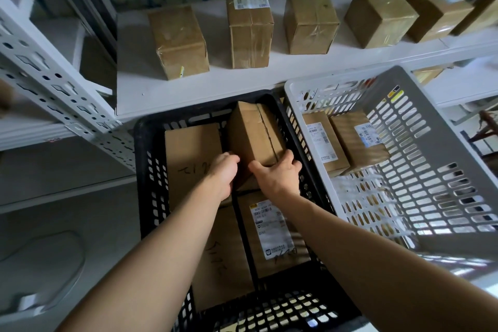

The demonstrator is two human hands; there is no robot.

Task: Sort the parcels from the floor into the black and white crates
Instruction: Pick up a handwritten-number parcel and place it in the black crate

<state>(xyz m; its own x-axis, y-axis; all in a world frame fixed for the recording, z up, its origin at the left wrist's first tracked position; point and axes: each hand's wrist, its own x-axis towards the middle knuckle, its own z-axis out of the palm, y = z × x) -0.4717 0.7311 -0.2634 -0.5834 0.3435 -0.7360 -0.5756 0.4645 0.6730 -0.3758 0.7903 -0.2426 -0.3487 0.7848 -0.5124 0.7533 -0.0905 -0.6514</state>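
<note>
So from where I'm standing, this sorting job looks decently underway but I honestly can't say how close to done it is. Going left to right: the black crate (pixel 151 143) sits at about 6 o'clock in the view and already has a flat parcel (pixel 191 159) at its far left, another plain one nearer the person, and a labelled parcel (pixel 272 234) at the near right. Both hands are down inside it on one tilted brown parcel (pixel 256 135), which leans up toward 12 o'clock against the crate's back wall, not yet lying flat.

The left hand (pixel 222 172) is curled against the parcel's left near corner, fingers tucked out of sight, so how firmly it grips I can't tell. The right hand (pixel 279 175) is spread open over the near right edge, fingers wrapped round the side. My guess is it's being seated into the last gap.

Over at 3 o'clock the white crate (pixel 431 105) holds two labelled parcels (pixel 347 140) side by side at its far end, with plenty of bare floor left.

The actual floor pile is completely out of frame, so what's left to sort is anybody's guess. The row of shelf boxes (pixel 310 21) up at 12 o'clock may not be part of this. Labels are too small to read, and the white crate's near side is blurred.
</note>
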